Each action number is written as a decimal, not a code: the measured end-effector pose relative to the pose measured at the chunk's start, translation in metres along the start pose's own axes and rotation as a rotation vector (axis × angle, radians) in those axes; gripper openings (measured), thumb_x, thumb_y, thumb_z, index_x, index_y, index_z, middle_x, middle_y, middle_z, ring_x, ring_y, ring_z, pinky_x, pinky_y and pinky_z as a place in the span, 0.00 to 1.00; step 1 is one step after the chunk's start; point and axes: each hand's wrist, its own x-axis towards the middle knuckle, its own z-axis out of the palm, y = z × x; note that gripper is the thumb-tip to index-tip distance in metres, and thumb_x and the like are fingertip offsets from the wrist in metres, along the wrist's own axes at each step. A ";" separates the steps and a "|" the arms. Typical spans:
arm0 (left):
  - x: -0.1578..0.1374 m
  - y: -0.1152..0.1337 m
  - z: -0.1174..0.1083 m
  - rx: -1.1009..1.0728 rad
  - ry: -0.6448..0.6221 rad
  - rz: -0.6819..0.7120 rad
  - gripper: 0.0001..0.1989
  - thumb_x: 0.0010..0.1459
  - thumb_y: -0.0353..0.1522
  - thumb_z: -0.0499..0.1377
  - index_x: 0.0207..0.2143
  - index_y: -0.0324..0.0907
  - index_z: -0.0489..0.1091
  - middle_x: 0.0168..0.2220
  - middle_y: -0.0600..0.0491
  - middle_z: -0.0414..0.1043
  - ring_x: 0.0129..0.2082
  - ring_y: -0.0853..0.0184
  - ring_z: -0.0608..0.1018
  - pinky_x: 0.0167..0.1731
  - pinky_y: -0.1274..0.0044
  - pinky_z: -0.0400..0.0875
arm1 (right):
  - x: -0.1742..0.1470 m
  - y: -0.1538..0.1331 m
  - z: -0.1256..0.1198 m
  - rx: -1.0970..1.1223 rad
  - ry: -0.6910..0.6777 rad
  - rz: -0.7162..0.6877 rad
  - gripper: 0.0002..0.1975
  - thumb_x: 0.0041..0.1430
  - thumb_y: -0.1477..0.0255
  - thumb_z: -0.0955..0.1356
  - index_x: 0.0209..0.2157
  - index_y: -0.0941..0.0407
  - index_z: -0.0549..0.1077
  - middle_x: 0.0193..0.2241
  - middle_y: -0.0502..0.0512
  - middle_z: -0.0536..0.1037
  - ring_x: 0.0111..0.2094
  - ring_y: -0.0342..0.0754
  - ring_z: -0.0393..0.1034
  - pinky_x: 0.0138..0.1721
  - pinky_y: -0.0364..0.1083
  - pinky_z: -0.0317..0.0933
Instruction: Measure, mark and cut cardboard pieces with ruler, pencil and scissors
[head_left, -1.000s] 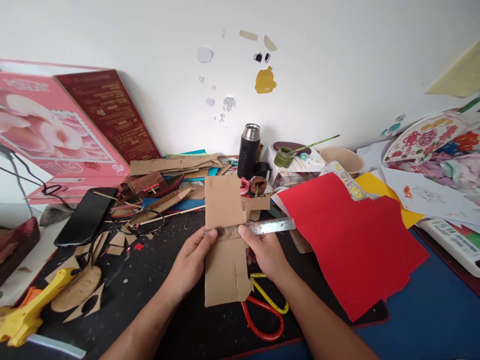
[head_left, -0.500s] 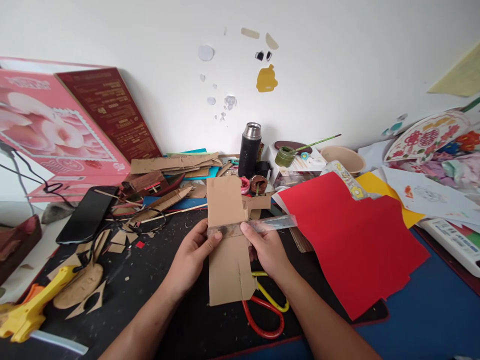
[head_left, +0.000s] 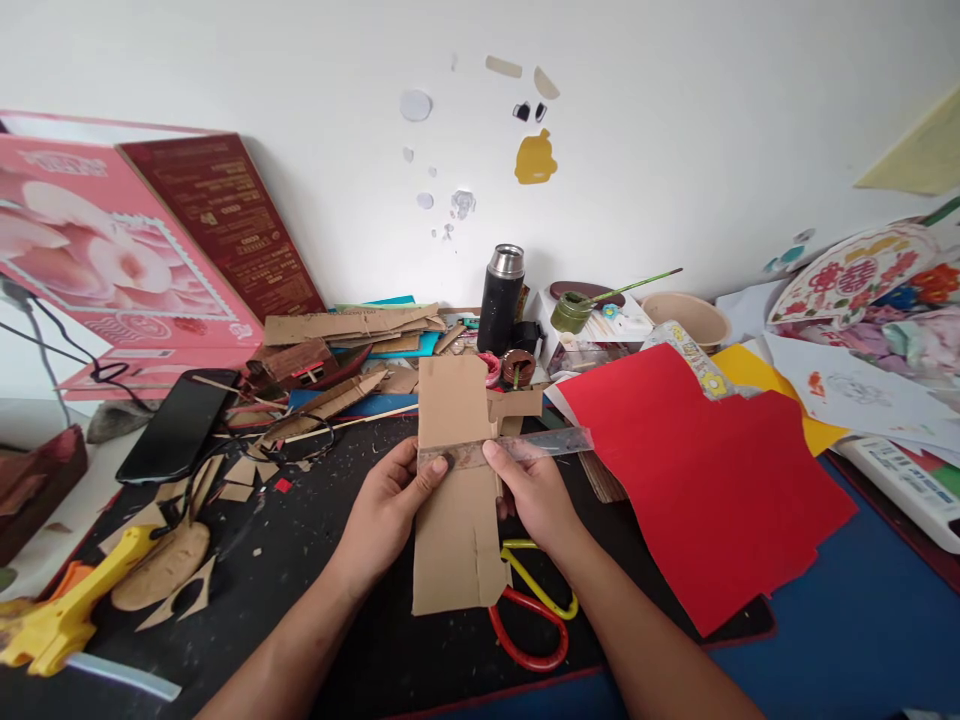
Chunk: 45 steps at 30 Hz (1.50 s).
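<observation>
Pink box (head_left: 127, 255): lettering printed, too small to be read. Cardboard (head_left: 454, 535): held above the black mat (head_left: 292, 585) by left hand (head_left: 388, 508) and right hand (head_left: 537, 498), both gripping; long axis set near-to-far. Ruler (head_left: 466, 456): clasped crosswise over it beneath the thumbs, pointing right; markings blurred. Most fingers hidden. Red handle (head_left: 531, 664): partly covered.

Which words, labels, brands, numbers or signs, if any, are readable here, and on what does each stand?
None surely readable.
Pink box: stylised lettering, too blurred.
Dark red panel: gold print, too small.
Cardboard strip: faint print, blurred.
Fan-shaped piece: red sign, unclear.
White box: label, too small.
Ruler-like strip: no legible marks.
</observation>
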 end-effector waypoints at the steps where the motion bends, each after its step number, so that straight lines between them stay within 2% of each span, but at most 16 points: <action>1: 0.000 0.000 0.000 -0.004 -0.002 -0.005 0.25 0.54 0.48 0.74 0.46 0.42 0.79 0.44 0.45 0.86 0.38 0.54 0.86 0.38 0.69 0.80 | 0.000 -0.001 0.000 0.005 0.006 0.005 0.28 0.58 0.42 0.74 0.30 0.55 0.75 0.17 0.44 0.68 0.14 0.41 0.61 0.15 0.41 0.55; 4: 0.000 -0.001 0.002 -0.014 -0.009 -0.013 0.25 0.54 0.48 0.74 0.47 0.42 0.80 0.45 0.44 0.86 0.39 0.54 0.86 0.41 0.67 0.80 | -0.002 -0.004 0.000 0.018 0.020 0.027 0.28 0.56 0.42 0.75 0.32 0.55 0.76 0.20 0.46 0.70 0.17 0.43 0.63 0.16 0.42 0.59; 7: 0.000 -0.003 0.003 -0.013 -0.022 0.002 0.24 0.54 0.48 0.75 0.47 0.42 0.81 0.45 0.45 0.86 0.41 0.55 0.86 0.44 0.67 0.80 | -0.002 -0.008 0.001 0.005 0.033 -0.008 0.26 0.56 0.44 0.75 0.31 0.55 0.77 0.23 0.49 0.73 0.23 0.46 0.68 0.21 0.43 0.64; 12: 0.000 -0.007 0.003 -0.065 -0.020 -0.007 0.22 0.57 0.47 0.73 0.47 0.43 0.81 0.47 0.45 0.86 0.44 0.53 0.86 0.45 0.67 0.80 | -0.001 -0.008 0.002 -0.012 0.032 -0.055 0.25 0.58 0.45 0.75 0.29 0.54 0.76 0.21 0.49 0.71 0.29 0.51 0.72 0.28 0.45 0.68; 16: 0.000 -0.007 0.002 -0.073 0.004 -0.017 0.24 0.56 0.49 0.73 0.48 0.42 0.81 0.47 0.44 0.86 0.43 0.53 0.86 0.42 0.68 0.80 | -0.001 -0.005 0.001 0.011 0.011 0.005 0.26 0.57 0.44 0.75 0.31 0.54 0.78 0.21 0.48 0.71 0.24 0.47 0.70 0.22 0.43 0.65; 20: 0.001 -0.005 0.002 -0.039 0.051 0.000 0.25 0.53 0.50 0.75 0.44 0.42 0.80 0.42 0.46 0.86 0.38 0.55 0.86 0.36 0.71 0.80 | -0.002 -0.003 0.001 0.033 -0.005 0.074 0.28 0.55 0.42 0.75 0.35 0.55 0.80 0.22 0.47 0.73 0.19 0.44 0.66 0.18 0.42 0.63; 22: 0.001 -0.005 0.002 -0.039 0.063 0.003 0.25 0.51 0.50 0.75 0.43 0.42 0.79 0.40 0.46 0.86 0.35 0.55 0.86 0.34 0.71 0.80 | -0.001 -0.004 0.001 0.034 -0.012 0.062 0.29 0.55 0.42 0.76 0.35 0.55 0.80 0.21 0.47 0.73 0.18 0.43 0.65 0.18 0.42 0.63; 27: 0.001 -0.006 0.001 -0.077 0.057 -0.008 0.25 0.53 0.49 0.75 0.45 0.42 0.80 0.42 0.45 0.86 0.37 0.53 0.86 0.38 0.68 0.81 | -0.001 -0.007 0.001 0.006 -0.008 -0.005 0.30 0.56 0.40 0.75 0.28 0.55 0.75 0.15 0.45 0.69 0.14 0.41 0.61 0.15 0.40 0.54; 31: 0.001 -0.007 0.000 -0.091 0.036 -0.009 0.25 0.54 0.48 0.75 0.47 0.42 0.81 0.44 0.44 0.86 0.40 0.52 0.86 0.41 0.66 0.82 | -0.001 -0.009 0.001 0.026 0.002 -0.005 0.30 0.54 0.40 0.75 0.26 0.54 0.72 0.15 0.45 0.69 0.14 0.41 0.60 0.14 0.41 0.54; 34: 0.000 -0.008 -0.001 -0.100 0.022 -0.013 0.25 0.55 0.47 0.74 0.48 0.42 0.80 0.44 0.44 0.86 0.40 0.52 0.86 0.41 0.66 0.81 | -0.001 -0.010 0.002 0.065 0.010 0.022 0.31 0.51 0.39 0.76 0.28 0.55 0.74 0.16 0.44 0.68 0.14 0.41 0.60 0.13 0.41 0.54; 37: 0.001 -0.007 -0.001 -0.087 0.030 0.002 0.23 0.54 0.47 0.75 0.44 0.41 0.80 0.42 0.45 0.86 0.38 0.55 0.86 0.39 0.69 0.81 | -0.001 -0.010 0.004 0.073 0.020 0.038 0.31 0.50 0.39 0.76 0.29 0.55 0.75 0.17 0.44 0.69 0.15 0.41 0.61 0.14 0.41 0.55; 45: 0.001 -0.006 0.000 -0.044 0.068 -0.003 0.23 0.52 0.50 0.75 0.37 0.42 0.78 0.34 0.49 0.84 0.31 0.59 0.84 0.31 0.74 0.78 | -0.002 -0.010 0.004 0.046 0.000 0.015 0.32 0.51 0.38 0.75 0.25 0.54 0.70 0.15 0.45 0.69 0.14 0.41 0.61 0.14 0.40 0.54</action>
